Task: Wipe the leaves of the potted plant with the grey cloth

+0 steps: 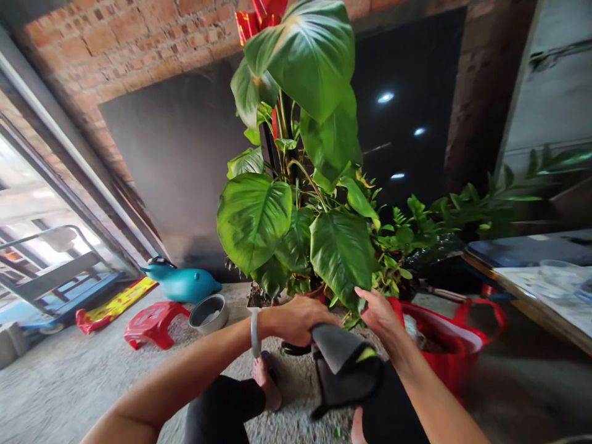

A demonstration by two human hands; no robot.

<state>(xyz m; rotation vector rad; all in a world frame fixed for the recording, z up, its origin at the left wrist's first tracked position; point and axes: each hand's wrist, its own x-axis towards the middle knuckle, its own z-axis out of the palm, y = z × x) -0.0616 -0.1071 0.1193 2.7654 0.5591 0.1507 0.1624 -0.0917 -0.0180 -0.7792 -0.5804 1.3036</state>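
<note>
1 grey cloth [340,351] is grasped by the left hand [296,317], hanging beside and below its fingers. 1 leaf [342,253], above the right hand [382,314], is apparently touched; whether it is pinched cannot be told.

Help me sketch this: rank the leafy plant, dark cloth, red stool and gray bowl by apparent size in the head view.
1. Leafy plant
2. Dark cloth, enlarged by nearness
3. Red stool
4. Gray bowl
</note>
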